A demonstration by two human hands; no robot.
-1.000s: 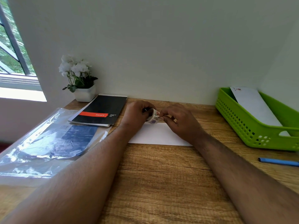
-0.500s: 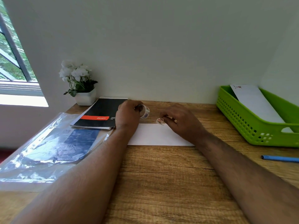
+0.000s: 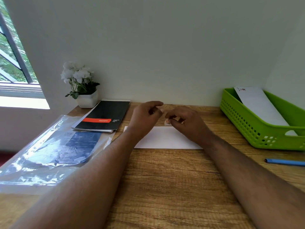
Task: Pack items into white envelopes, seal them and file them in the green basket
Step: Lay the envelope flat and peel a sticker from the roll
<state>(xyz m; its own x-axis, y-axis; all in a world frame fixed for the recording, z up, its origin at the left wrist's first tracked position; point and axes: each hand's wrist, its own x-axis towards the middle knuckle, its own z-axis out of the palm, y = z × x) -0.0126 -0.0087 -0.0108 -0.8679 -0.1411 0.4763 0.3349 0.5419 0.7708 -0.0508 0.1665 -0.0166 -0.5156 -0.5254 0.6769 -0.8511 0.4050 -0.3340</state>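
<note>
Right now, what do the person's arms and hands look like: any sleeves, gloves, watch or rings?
Both forearms are bare up to the frame edge, with no sleeves in view. The left hand and right hand are ungloved. No watch, bracelet or ring shows on either; the fingers are too blurred to rule out a thin ring.

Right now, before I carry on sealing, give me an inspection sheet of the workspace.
Surface: wooden desk, against a pale wall.
Job's things: white envelope flat under the hands; green basket at right, one filed envelope leaning inside.
Clutter: black notepad, plastic sleeve, blue pen.
Grippers: right hand pinches a small sticker above the envelope; left hand open.
Cables: nothing seen.
Surroundings: potted white flowers, window at left.
</note>
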